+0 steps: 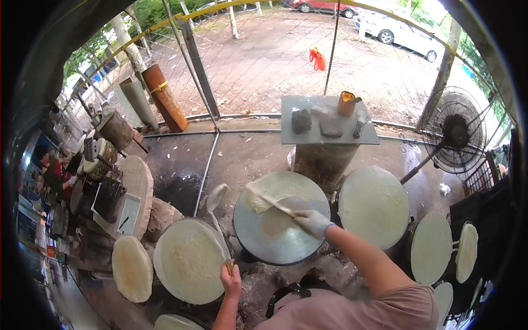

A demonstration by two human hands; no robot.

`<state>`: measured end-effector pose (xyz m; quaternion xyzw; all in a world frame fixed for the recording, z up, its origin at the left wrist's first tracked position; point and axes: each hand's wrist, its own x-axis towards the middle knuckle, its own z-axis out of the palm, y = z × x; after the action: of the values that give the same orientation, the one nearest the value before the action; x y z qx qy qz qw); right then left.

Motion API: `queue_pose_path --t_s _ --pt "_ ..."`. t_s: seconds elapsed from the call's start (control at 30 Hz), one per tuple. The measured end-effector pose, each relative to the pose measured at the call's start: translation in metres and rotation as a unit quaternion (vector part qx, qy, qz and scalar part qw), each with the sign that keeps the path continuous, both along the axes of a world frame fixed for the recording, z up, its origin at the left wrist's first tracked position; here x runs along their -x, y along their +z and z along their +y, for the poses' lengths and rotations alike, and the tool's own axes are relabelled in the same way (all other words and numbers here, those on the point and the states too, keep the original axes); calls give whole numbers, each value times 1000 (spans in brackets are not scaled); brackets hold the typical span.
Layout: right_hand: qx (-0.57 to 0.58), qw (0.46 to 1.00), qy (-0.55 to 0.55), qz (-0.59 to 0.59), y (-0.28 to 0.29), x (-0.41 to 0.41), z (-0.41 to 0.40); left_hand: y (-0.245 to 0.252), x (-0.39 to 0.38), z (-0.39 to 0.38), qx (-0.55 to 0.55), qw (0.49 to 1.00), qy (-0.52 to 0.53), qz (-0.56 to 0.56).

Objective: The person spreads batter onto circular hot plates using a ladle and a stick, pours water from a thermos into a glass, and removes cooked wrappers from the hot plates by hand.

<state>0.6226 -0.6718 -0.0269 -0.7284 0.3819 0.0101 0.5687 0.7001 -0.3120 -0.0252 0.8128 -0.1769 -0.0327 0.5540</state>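
Observation:
My right hand (312,224), in a pale glove, grips the handle of a batter spreader (270,201). Its far end rests in wet, pale batter (284,185) on a round metal griddle (284,243). The batter covers the far part of the plate, while bare metal shows on the near side. My bare left hand (231,280) is closed around the handle of a long ladle (217,198), its batter-coated bowl raised left of this griddle. Beside that hand, a thin flatbread (187,260) covers another griddle.
More batter-covered griddles stand to the right, including a large one (373,206) and a smaller one (432,247). A pedestal fan (453,126) is at far right. Beyond the middle griddle is a small table (301,138). A stone slab (142,185) and a person (55,173) are at left.

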Motion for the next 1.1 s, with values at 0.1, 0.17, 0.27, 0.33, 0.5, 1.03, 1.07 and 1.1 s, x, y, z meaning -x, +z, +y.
queue_pose_path --t_s 0.1,0.17,0.27,0.33,0.5,1.03,1.07,1.1 --pt "-159 972 172 -16 -1 -5 2 42 24 -18 159 947 -2 278" --pt "-73 983 169 -1 9 8 -16 68 42 -17 319 887 -33 332" --pt "-120 991 34 -46 -17 -2 -44 89 63 -30 371 863 -3 344" --pt "-118 991 48 -39 -4 -17 -39 90 71 -35 383 855 28 348" --pt "-211 950 230 -28 -78 14 -66 80 110 -19 400 831 65 381" --pt "-262 933 171 179 -9 -46 -110 59 186 18 489 779 190 345" --pt "-331 931 155 -14 -29 -49 -114 57 185 15 496 771 188 352" --pt "-333 930 154 -15 -31 -56 -108 55 186 14 502 765 190 356"
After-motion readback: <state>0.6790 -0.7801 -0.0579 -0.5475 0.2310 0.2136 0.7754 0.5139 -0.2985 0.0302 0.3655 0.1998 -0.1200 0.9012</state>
